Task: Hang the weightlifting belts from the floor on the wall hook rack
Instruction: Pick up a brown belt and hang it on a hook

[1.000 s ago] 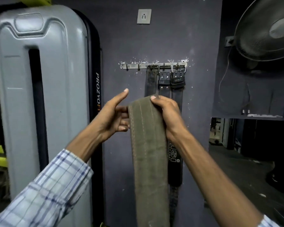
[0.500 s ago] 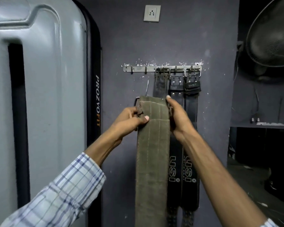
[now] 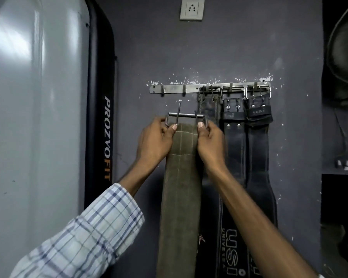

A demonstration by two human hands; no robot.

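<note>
Fingers (image 3: pixel 174 127) of the left hand (image 3: pixel 154 143) and right hand (image 3: pixel 210 143) clamp both sides of the green belt (image 3: pixel 181 177) at its buckle (image 3: pixel 186 117), holding it level just below the rack (image 3: pixel 175 89), apparently to catch a free hook (image 3: pixel 183 91).

Four weightlifting belts are in view: one olive suede belt (image 3: pixel 181 177) and three dark leather belts (image 3: pixel 234 149). One metal hook rack (image 3: pixel 173 89) carries six visible hooks. Two hands, one wall socket (image 3: pixel 192 9), one fan (image 3: pixel 344 41).
</note>
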